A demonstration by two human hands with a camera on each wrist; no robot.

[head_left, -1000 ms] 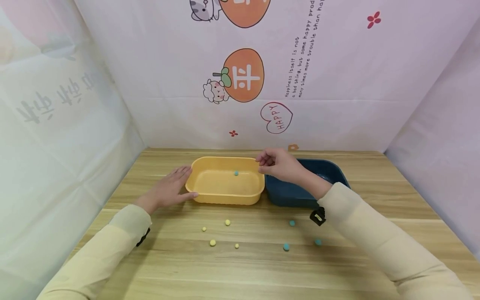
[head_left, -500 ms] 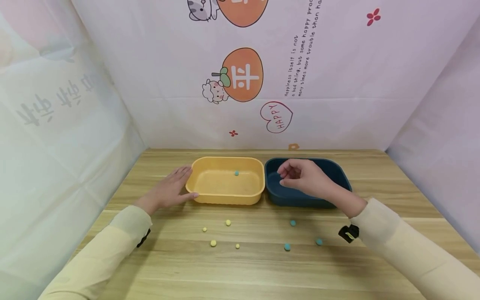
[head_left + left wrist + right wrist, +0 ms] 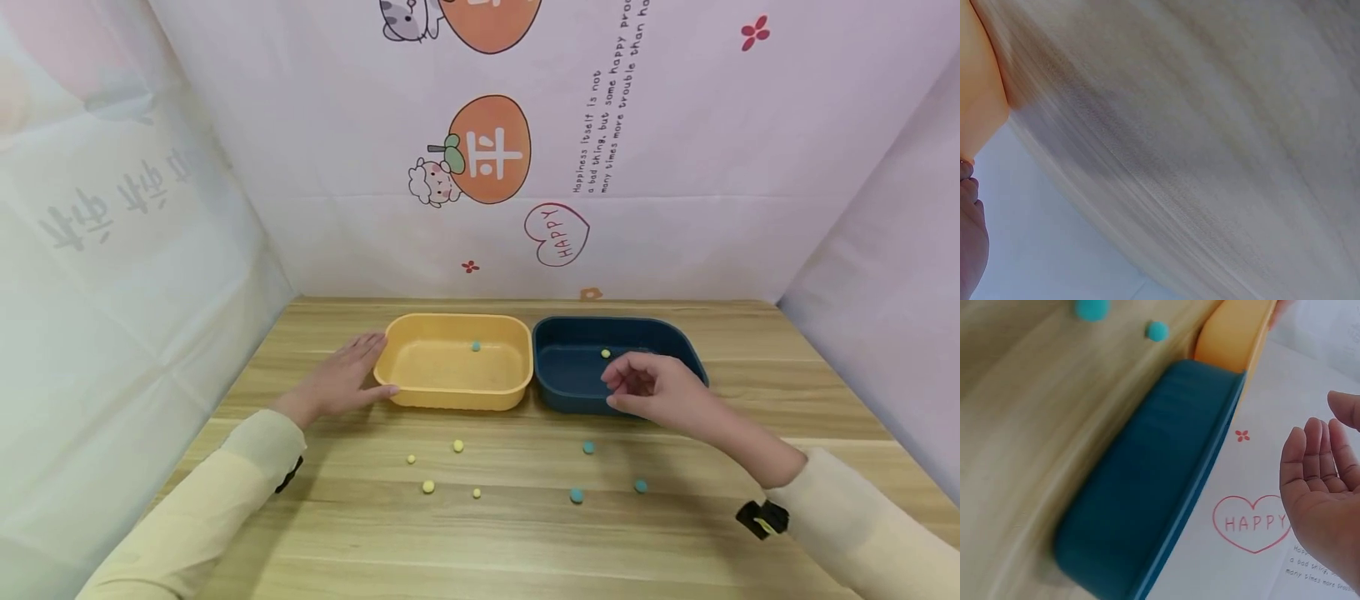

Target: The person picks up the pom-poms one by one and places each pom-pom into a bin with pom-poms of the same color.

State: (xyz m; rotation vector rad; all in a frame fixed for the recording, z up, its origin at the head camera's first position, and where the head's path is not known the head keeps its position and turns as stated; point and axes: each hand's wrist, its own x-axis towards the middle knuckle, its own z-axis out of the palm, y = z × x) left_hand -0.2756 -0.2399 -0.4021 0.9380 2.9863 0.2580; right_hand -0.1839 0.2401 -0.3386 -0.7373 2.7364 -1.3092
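In the head view my left hand [image 3: 337, 379] lies with fairly straight fingers against the left end of the yellow bin [image 3: 453, 400], thumb at its front rim. A small blue ball [image 3: 476, 347] sits inside that bin. My right hand [image 3: 663, 396] hovers over the front right of the dark blue bin [image 3: 577, 402], fingers loosely bent. In the right wrist view, thumb and fingers of the right hand [image 3: 1319, 481] stand apart with nothing between them. A small yellow ball [image 3: 606, 354] lies in the dark blue bin, just beyond the fingertips.
Several yellow balls [image 3: 428, 487] are scattered on the wooden table [image 3: 495, 550] in front of the yellow bin. Blue balls [image 3: 577, 496] lie in front of the dark blue bin. The bins stand side by side near a printed cloth backdrop [image 3: 660, 242].
My right hand has moved right and nearer, from the border between the bins across the dark blue one. The yellow ball there has come into view. The left hand has stayed put.
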